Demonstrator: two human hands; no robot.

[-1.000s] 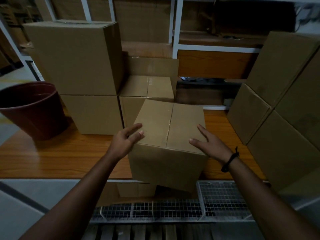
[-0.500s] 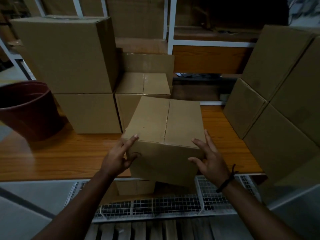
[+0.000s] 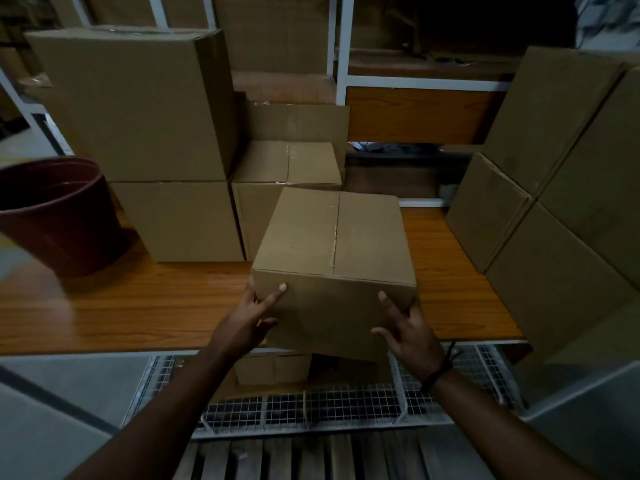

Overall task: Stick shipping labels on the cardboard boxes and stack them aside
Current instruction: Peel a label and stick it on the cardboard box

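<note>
A plain brown cardboard box (image 3: 332, 251) with a taped top seam sits tilted at the front of the wooden table (image 3: 138, 306), its near side overhanging the table's edge. My left hand (image 3: 249, 317) grips its near left corner, index finger laid on the front face. My right hand (image 3: 405, 330), a black band on its wrist, grips the near right corner with fingers spread over the front face and round the edge. No label shows on the faces I see.
Two large boxes (image 3: 138, 109) are stacked at the left, with a smaller box (image 3: 287, 164) behind the held one. More boxes (image 3: 554, 209) lean at the right. A dark red bucket (image 3: 59, 213) stands far left. A wire rack (image 3: 311, 407) lies below.
My hands have slid from the sides of the box's top down to its near corners, and the box has turned a little, squarer to me.
</note>
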